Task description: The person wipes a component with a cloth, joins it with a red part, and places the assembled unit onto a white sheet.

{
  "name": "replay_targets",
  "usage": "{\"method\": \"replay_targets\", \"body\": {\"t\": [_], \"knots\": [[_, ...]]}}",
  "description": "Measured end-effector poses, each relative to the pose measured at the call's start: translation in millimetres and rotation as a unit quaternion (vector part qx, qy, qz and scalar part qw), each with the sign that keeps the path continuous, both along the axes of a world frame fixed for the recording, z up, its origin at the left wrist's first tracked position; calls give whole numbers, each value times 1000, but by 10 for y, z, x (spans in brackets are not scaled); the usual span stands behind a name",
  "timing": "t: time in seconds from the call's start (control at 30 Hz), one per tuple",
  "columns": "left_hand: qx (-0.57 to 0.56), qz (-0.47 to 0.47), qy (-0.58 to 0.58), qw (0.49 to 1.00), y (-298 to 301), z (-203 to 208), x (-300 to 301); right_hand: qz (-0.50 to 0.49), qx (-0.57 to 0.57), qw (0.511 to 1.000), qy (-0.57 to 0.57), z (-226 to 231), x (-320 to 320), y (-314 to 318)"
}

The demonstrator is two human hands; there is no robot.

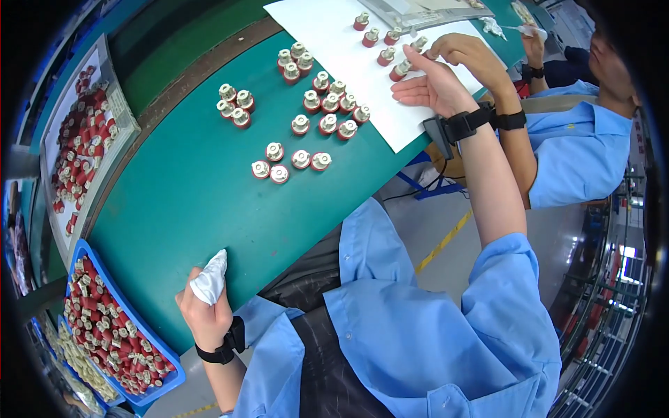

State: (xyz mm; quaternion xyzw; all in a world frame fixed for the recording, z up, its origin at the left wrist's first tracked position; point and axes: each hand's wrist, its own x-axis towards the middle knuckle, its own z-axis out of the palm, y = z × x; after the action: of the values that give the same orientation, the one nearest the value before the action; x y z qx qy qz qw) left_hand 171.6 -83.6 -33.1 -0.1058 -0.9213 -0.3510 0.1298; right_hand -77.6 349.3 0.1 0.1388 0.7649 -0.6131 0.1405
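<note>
My left hand [204,310] is closed around a crumpled white cloth [210,279], low over the green table's near edge. My right hand [433,87] reaches over the white sheet [320,21] with thumb and fingers apart. Between thumb and fingertips, a small red-and-silver cylindrical part [398,71] stands on the sheet; I cannot tell whether the hand touches it. Several like parts stand beyond it, such as one part [371,37]. More stand upright in loose groups on the green table, including a part [300,125] and a front part [279,174].
A co-worker's hand [470,56] is right beside my right hand, near another part. A blue bin [174,376] heaped with red-and-silver parts sits at the lower left. Behind it is a grey-rimmed tray [118,104] of similar parts. A grey frame [418,17] lies on the sheet's far end.
</note>
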Motion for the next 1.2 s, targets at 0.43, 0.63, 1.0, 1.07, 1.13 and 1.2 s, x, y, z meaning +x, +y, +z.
{"method": "replay_targets", "body": {"t": [0.43, 0.63, 1.0, 1.07, 1.13, 1.2], "knots": [[27, 26, -95, 995, -67, -10, 49, 19, 2, 1000, -11, -84, -15, 80], [20, 56, -94, 994, -17, 56, 39, 27, 51, 998, -8, -132, -46, 210], [54, 45, -32, 997, -29, -43, 45, -14, -10, 1000, 19, -49, 52, 33], [54, 31, -28, 998, -42, -39, 29, -22, -45, 999, 14, -19, 47, 77], [57, 27, -18, 998, -41, -53, 22, -25, 15, 1000, -5, 47, 62, 252], [56, 15, -7, 998, -45, -57, 7, -26, 45, 999, -11, 86, 57, 404]]}}
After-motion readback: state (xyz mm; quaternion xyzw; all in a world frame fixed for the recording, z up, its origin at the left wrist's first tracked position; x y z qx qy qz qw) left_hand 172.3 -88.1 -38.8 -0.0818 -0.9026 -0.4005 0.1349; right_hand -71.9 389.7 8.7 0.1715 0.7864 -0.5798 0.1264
